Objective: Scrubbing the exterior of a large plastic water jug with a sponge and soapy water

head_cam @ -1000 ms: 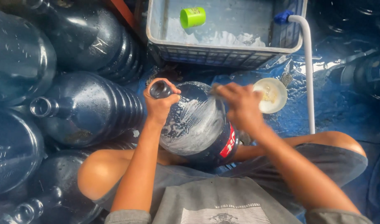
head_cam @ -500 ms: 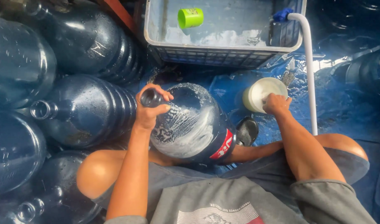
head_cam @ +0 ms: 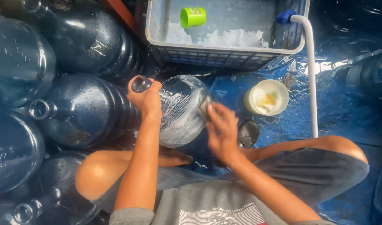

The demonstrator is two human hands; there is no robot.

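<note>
While soapy water jug (head_cam: 180, 112) lies tipped at frame centre, neck pointing upper left, left hand (head_cam: 147, 98) wraps closed round neck. Right hand (head_cam: 222, 131) nearer jug's belly, fingers pinching small scrub pad (head_cam: 205, 106) against its side. White soap bowl (head_cam: 266, 97) just right.

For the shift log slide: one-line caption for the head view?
Left hand grips a soapy blue water jug by its neck while right hand rubs a scrub pad on it.
</note>
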